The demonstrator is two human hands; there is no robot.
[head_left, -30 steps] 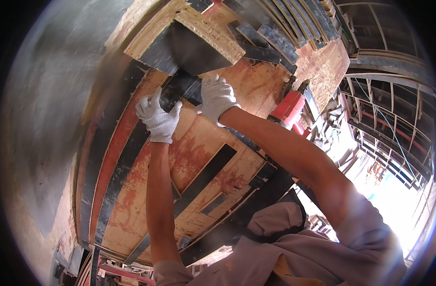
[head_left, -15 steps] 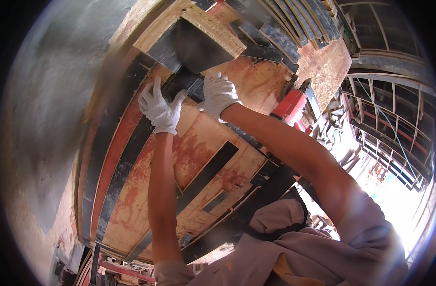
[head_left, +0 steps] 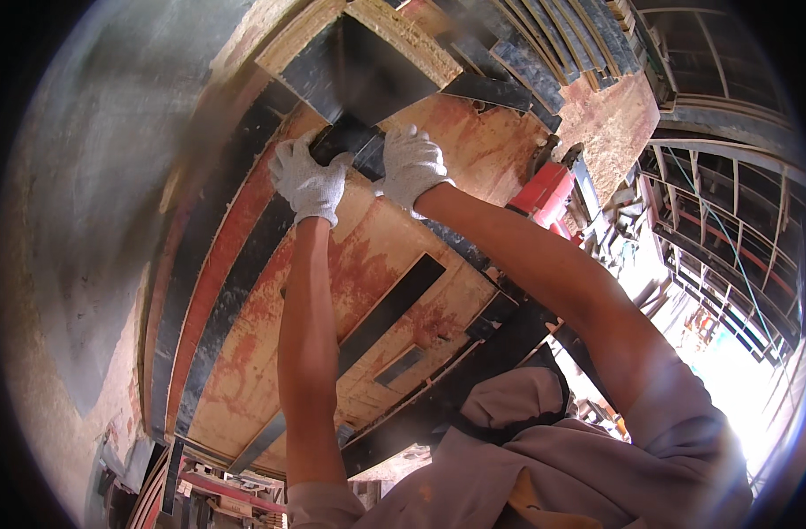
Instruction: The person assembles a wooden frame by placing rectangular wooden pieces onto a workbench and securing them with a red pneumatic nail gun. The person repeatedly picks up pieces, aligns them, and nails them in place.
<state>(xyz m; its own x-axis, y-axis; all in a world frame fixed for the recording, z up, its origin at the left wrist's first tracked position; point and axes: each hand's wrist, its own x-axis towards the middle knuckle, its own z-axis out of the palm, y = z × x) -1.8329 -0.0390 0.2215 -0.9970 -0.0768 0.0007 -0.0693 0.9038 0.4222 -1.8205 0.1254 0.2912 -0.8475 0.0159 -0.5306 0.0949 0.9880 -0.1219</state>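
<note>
Between my two gloved hands lies a short black-faced strip of board [head_left: 360,150], on a wooden surface stained red. My left hand [head_left: 310,182], in a white knit glove, is at its left end, thumb along the near edge and fingers curled at the far side. My right hand [head_left: 412,166], also gloved, is closed over the right end with its fingers bent. Just beyond stands a box-like form [head_left: 365,75] with black inner faces and raw board edges. Its lower corner meets the black strip.
Long black and red strips [head_left: 235,242] run along the left side beside a grey wall [head_left: 81,203]. A red power tool [head_left: 544,189] lies right of my right forearm. Stacked boards [head_left: 561,40] stand at the far right. Another black strip [head_left: 394,304] lies nearer me.
My left hand has shifted slightly right, its spread fingers now drawn in around the black strip's end. My right hand has moved slightly right. The whole view has shifted a little.
</note>
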